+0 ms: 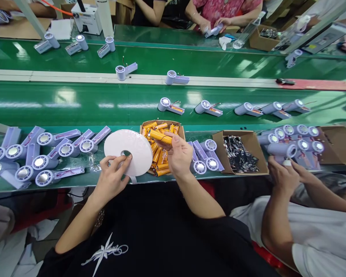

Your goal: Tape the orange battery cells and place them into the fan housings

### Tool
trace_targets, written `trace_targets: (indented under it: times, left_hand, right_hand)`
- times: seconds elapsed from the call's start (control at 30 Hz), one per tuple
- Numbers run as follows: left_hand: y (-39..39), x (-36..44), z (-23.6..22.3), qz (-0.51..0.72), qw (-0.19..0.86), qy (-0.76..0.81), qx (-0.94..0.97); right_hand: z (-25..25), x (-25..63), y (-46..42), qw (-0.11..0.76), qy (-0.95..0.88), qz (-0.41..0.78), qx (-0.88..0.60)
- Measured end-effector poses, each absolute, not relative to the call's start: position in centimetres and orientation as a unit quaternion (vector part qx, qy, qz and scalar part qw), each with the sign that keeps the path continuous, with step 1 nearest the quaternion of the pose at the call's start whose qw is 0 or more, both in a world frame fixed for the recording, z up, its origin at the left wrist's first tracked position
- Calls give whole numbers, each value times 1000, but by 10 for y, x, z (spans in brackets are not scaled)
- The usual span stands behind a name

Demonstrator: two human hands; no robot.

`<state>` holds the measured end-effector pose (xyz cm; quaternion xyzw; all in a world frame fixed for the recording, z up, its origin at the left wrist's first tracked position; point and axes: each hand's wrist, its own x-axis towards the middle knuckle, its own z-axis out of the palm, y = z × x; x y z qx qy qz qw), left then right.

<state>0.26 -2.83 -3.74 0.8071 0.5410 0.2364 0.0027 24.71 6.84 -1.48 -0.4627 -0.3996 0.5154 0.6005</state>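
Observation:
Between my hands, a flat white roll of tape (128,144) with a small centre hole stands at the bench edge. My left hand (114,173) grips this roll, fingers at its hole and thumb side along the lower rim. An orange cylindrical battery (160,136) is pinched in my right hand (179,156), above an open cardboard box (182,131) full of similar orange batteries (161,161). Part of that box is hidden by the roll and my right hand. Just right of it lie several lilac fan housings (210,145) with handles.
More lilac housings (43,161) crowd the bench at left. A box of black circuit boards (240,154) stands to the right, beside a co-worker's hands (285,175) holding a housing. Green conveyor belts (98,96) carry spaced housings. Another person's hands (213,27) work across the line.

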Motion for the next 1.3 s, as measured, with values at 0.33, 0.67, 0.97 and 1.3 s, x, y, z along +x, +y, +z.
trace_targets:
  times: [0.33, 0.67, 0.97, 1.3]
  left_hand:
    - [-30, -6, -34, 221, -40, 533, 816]
    - [-21, -11, 6, 125, -21, 523, 843]
    - [-66, 5, -25, 95, 100, 522, 842]
    - [29, -81, -24, 43, 75, 653, 752]
  right_hand:
    - [-35, 246, 49, 497, -569, 423, -501]
    - [8, 302, 95, 324, -746, 423, -399]
    - [-9, 285, 94, 689, -369, 468, -411]
    - [-26, 285, 81, 611, -434, 541, -382]
